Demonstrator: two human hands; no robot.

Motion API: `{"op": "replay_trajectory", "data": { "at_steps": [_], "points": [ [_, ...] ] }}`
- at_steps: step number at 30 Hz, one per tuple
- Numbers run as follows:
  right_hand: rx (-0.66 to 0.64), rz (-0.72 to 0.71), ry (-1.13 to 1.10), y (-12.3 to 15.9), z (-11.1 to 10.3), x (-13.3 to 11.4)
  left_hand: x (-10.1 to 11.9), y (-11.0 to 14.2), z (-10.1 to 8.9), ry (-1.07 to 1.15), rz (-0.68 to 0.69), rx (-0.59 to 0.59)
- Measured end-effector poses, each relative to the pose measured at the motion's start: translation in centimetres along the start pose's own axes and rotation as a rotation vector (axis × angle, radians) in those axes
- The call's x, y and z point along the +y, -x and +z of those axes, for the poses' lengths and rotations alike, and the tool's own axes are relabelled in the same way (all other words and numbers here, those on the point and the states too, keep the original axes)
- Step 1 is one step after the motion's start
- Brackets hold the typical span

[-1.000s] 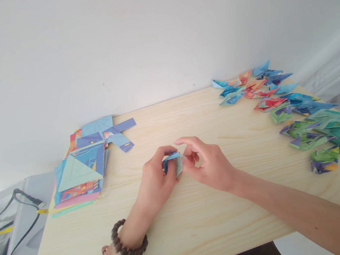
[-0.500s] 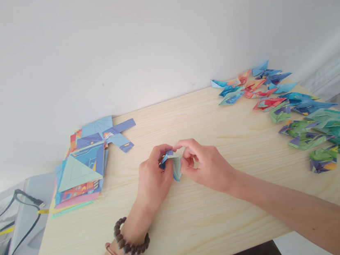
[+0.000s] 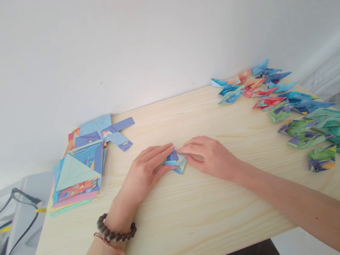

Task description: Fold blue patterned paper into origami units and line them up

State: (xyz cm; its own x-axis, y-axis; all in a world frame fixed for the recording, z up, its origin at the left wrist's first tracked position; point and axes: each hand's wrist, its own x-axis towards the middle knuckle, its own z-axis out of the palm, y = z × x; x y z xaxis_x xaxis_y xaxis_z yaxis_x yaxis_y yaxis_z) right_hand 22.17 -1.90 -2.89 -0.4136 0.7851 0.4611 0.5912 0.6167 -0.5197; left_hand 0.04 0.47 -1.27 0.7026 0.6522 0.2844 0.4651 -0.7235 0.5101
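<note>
A small piece of folded origami paper [image 3: 180, 167], blue and purple on one part and pale green on the other, is at the middle of the wooden table. My left hand [image 3: 145, 167] pinches its left side between thumb and fingers. At the paper's right side, my right hand [image 3: 212, 155] grips the pale part with thumb and fingertips. The fingers cover some of its edges and folds. Dark beads and a copper-coloured bangle circle my left wrist.
On the left lies a stack of patterned paper sheets [image 3: 79, 171] with cut strips [image 3: 120, 127] beside it. Several folded paper pieces [image 3: 302, 130] spread along the right side. Black cables [image 3: 26, 195] lie beyond the left table edge, and a white wall [image 3: 147, 43] rises behind.
The folded paper has turned and now lies lower and flatter, showing more blue. My left hand has moved left and flattened over it; my right fingers have straightened from a curled pinch.
</note>
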Motion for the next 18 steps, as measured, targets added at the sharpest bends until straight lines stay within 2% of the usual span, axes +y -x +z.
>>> {"op": "replay_trajectory", "data": {
  "at_steps": [8,18],
  "points": [
    [-0.057,-0.198,0.162,0.6,-0.24,0.62,-0.1,0.24,-0.61,-0.135,0.056,-0.099],
    [-0.073,-0.298,0.303,0.93,-0.55,0.64,-0.49,0.87,-0.55,-0.222,0.088,-0.127]
  ]
}}
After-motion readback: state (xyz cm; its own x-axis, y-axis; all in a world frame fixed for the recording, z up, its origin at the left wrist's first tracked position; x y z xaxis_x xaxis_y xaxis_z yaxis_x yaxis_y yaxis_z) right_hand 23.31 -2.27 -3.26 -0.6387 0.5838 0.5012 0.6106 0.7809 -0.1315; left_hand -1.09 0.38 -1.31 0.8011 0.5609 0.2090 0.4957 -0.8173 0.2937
